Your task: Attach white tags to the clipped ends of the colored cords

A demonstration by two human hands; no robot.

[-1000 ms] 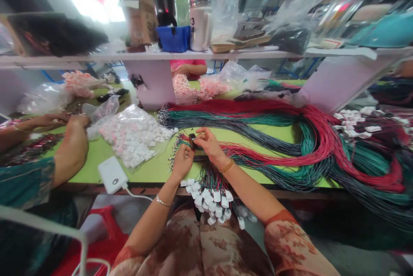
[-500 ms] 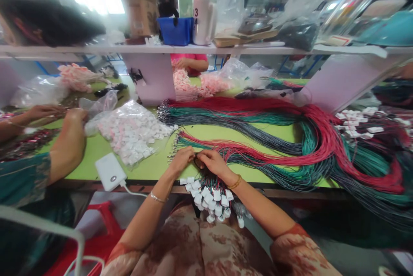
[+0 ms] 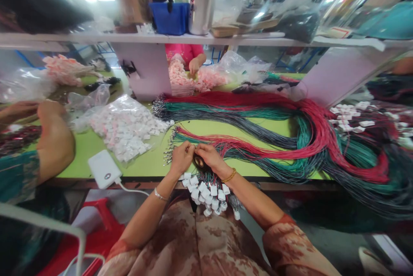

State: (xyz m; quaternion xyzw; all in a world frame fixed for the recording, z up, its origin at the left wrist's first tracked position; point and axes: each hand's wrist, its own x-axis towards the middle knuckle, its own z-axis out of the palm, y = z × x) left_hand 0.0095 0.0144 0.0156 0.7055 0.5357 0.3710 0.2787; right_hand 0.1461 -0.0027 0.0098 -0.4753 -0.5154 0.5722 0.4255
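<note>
My left hand (image 3: 181,158) and my right hand (image 3: 208,158) meet at the near edge of the green table (image 3: 151,162), both pinched round a small dark piece among thin cords. Red, teal and grey cords (image 3: 258,147) fan out to the right across the table. Below my hands a bunch of cords ends in several white tags (image 3: 206,194) that hang over the table edge. Both wrists carry bangles.
A clear bag of small white tags (image 3: 124,127) lies left of my hands, with a white power bank (image 3: 103,169) near the edge. A co-worker's arm (image 3: 53,140) rests at the left. Another person in pink (image 3: 189,58) works behind the shelf (image 3: 193,41).
My hands came down from above the table to its near edge and drew close together over the cord bunch. The view tilted slightly downward.
</note>
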